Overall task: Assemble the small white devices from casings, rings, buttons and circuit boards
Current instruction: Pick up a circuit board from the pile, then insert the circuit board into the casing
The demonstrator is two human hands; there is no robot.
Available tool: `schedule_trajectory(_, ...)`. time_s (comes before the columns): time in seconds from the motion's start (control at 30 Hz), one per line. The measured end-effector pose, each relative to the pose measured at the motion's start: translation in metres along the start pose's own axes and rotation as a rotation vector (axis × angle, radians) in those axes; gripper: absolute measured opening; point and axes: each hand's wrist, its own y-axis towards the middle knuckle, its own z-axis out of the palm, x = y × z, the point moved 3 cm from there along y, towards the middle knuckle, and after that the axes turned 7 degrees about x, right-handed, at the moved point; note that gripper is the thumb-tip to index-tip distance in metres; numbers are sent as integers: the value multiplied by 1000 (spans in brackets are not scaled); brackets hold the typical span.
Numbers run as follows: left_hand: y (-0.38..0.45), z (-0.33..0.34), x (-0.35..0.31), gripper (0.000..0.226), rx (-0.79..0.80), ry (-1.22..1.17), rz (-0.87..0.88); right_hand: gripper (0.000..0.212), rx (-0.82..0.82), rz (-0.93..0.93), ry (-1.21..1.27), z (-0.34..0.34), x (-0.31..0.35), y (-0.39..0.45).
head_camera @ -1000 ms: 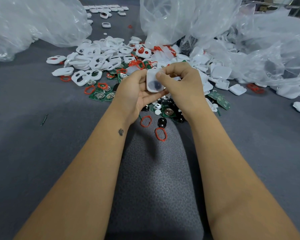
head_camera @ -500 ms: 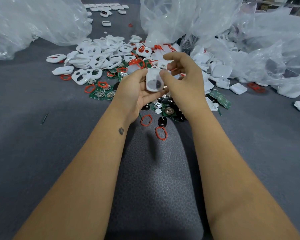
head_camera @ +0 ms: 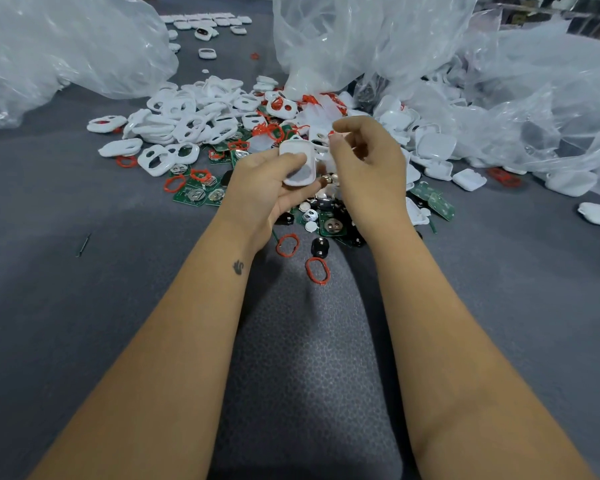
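Observation:
My left hand (head_camera: 260, 192) grips a small white casing (head_camera: 300, 162) with a dark oval patch, held up over the parts pile. My right hand (head_camera: 369, 168) hovers just right of it with fingers loosely curled, apart from the casing, and nothing shows in it. Behind the hands lies a heap of white casing frames (head_camera: 187, 116) mixed with red rings. Green circuit boards (head_camera: 194, 195) lie at the left, and two loose red rings (head_camera: 317, 270) and a black button (head_camera: 320, 247) lie nearest me. Solid white casing halves (head_camera: 433, 145) are piled at the right.
Large clear plastic bags stand at the back left (head_camera: 66, 46), back centre (head_camera: 361, 36) and right (head_camera: 551, 98). Rows of white devices (head_camera: 205, 20) lie at the far back. A thin dark pin (head_camera: 83, 244) lies on the grey cloth at the left.
My right hand has come off the casing and moved right and up, its fingers curling. My left hand keeps hold of the casing, now tilted slightly.

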Motion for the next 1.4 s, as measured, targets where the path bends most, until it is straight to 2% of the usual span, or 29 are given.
schedule_trajectory(0.13, 0, -1, 1, 16, 4, 40, 13, 36, -224, 139, -445, -25, -9, 4)
schedule_trajectory(0.2, 0, -1, 1, 15, 2, 46, 11, 42, -266, 273, -620, -40, -18, 5)
schedule_trajectory(0.33, 1, -2, 1, 15, -13, 46, 11, 44, -167, 583, -658, -57, -37, 5)
schedule_trajectory(0.43, 2, -2, 2, 15, -24, 27, -3, 42, -51, 581, -645, -57, -47, 6)
schedule_trajectory(0.53, 2, -3, 2, 16, -26, 29, -13, 40, -31, 433, -513, -52, -46, 7)
schedule_trajectory(0.63, 3, -3, 2, 16, -27, 10, -14, 42, -23, 380, -357, -46, -43, 8)
schedule_trajectory(0.7, 3, -2, 2, 16, -32, 5, -11, 34, -59, 339, -232, -44, -39, 9)
schedule_trajectory(0.83, 3, -4, 2, 16, -28, 15, -6, 23, -138, 387, 189, -42, -36, 9)
schedule_trajectory(1.0, 3, -4, 2, 17, -25, 21, -4, 23, 2, 344, 590, -33, -29, 9)
schedule_trajectory(1.2, 3, -3, 2, 15, -19, 4, 4, 22, 81, 291, 636, -27, -19, 8)
schedule_trajectory(1.4, 2, -2, 1, 13, -14, -20, 10, 23, 117, 217, 454, -22, -10, 7)
